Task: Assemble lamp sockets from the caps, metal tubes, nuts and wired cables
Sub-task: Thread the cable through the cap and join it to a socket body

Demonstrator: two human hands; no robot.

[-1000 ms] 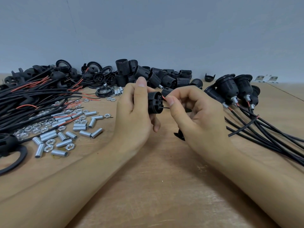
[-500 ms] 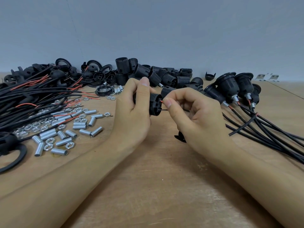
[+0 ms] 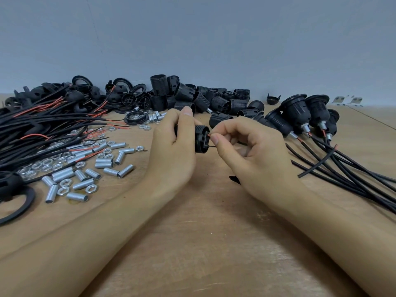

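My left hand [image 3: 173, 151] grips a black threaded socket body [image 3: 201, 139] above the table, its end face turned right. My right hand [image 3: 250, 153] pinches thin red and black wire ends [image 3: 211, 140] right at that face. A small black part [image 3: 234, 179] peeks out under my right hand on the wood. Silver threaded tubes [image 3: 85, 174] and hex nuts [image 3: 64, 190] lie scattered at left. A bundle of black and red wired cables [image 3: 42, 125] stretches across the far left. Loose black socket bodies [image 3: 192, 97] are heaped at the back centre.
Finished sockets with cables [image 3: 304, 116] lie at right, their black leads [image 3: 347, 174] fanning toward the right edge. Black rings and caps [image 3: 120, 91] sit at the back left; a large ring [image 3: 19, 206] lies at the left edge. The wooden table [image 3: 203, 243] meets a grey wall.
Both hands with the socket body have shifted slightly left and up in view. My right hand's fingers stay pinched on the wires at the socket's face.
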